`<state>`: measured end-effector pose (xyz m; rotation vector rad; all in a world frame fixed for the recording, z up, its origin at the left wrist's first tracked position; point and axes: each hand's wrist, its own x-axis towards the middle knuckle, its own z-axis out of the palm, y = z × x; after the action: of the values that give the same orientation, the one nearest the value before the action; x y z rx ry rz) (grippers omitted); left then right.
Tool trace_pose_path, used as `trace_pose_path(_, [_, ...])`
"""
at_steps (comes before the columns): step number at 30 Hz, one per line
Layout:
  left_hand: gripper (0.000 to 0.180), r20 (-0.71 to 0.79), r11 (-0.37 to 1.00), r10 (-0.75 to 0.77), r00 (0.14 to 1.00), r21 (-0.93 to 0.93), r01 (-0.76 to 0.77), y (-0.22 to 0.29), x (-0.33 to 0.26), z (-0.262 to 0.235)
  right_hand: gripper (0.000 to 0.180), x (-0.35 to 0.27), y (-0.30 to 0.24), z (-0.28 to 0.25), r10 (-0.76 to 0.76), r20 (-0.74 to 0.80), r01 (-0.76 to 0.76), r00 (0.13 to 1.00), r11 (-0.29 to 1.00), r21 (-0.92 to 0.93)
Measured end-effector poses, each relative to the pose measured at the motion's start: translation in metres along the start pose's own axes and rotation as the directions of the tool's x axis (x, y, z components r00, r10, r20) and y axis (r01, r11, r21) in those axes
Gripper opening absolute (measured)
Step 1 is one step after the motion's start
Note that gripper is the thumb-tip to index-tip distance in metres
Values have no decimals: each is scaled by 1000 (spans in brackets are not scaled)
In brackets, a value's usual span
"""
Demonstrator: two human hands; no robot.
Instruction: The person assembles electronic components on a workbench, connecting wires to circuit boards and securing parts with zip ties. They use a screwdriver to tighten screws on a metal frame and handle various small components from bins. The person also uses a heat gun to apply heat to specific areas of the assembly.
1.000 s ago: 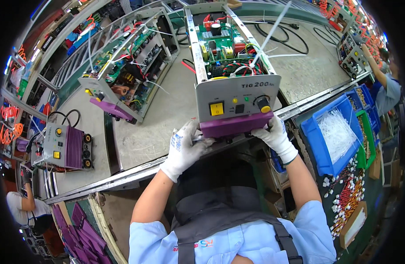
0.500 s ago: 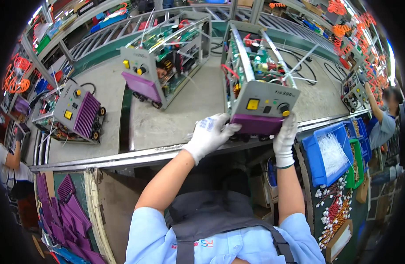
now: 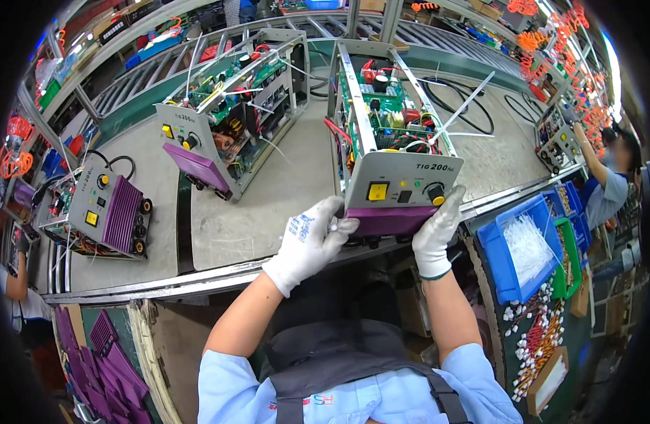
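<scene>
Squarely at the counter's near edge, an open-topped welder chassis sits gripped from both sides. The gloved left hand curls around the purple base at the front panel's lower left corner; the right hand presses flat against the panel's right edge, fingers up beside the knob. Sheet-metal frame and packed boards suggest a heavy, rigid unit, best held by frame and base, never by the exposed wiring or loose cable ties. Right of the chassis, a blue bin holds white cable ties; a green bin beyond it shows contents too small to tell.
</scene>
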<state>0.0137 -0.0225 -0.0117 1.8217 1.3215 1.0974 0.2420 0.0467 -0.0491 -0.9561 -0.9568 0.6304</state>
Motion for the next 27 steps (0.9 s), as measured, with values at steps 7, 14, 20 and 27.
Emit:
trace_pose_path(7, [18,190,882,42,981,455,-126,46,45,15,46,68,78,-68,-286,132,312,949,793,-523])
trace_pose_path(14, [36,-468,957,68,881,281,75,-66,230,-67,44,65,77,-67,-258,40,252,965,885,-391])
trace_pose_path(20, [42,-266,988,-157,951,-57,147,-114,319,-58,42,57,62,-62,-329,20,302,944,838,-455])
trace_pose_path(27, [30,-443,955,-90,892,217,204,-97,230,-85,34,128,82,-75,10,-34,-11,999,999,-40])
